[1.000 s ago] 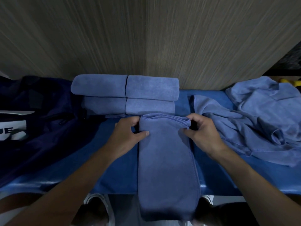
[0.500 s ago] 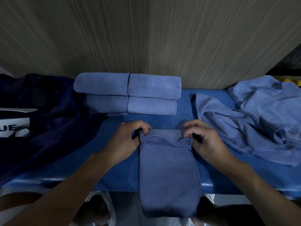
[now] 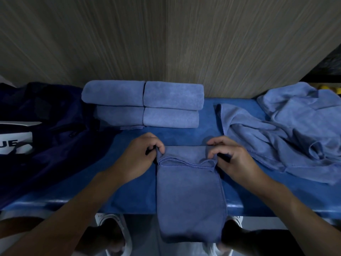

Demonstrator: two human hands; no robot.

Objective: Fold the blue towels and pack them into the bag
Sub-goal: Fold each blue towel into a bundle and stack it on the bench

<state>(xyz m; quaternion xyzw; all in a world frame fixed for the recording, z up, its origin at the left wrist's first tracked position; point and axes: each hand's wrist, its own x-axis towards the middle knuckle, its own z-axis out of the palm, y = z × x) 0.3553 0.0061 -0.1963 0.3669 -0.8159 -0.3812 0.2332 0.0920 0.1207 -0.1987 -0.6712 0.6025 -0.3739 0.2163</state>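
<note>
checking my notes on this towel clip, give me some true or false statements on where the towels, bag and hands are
1. Both the left hand and the right hand pinch the far end of the towel strip. True.
2. The folded towels sit stacked by the wall. True.
3. The dark bag lies right of that stack. False: it lies to its left.
4. The strip lies wholly on the table. False: its near end hangs over the front edge.
5. The crumpled towels lie on the left. False: they lie on the right side.
</note>
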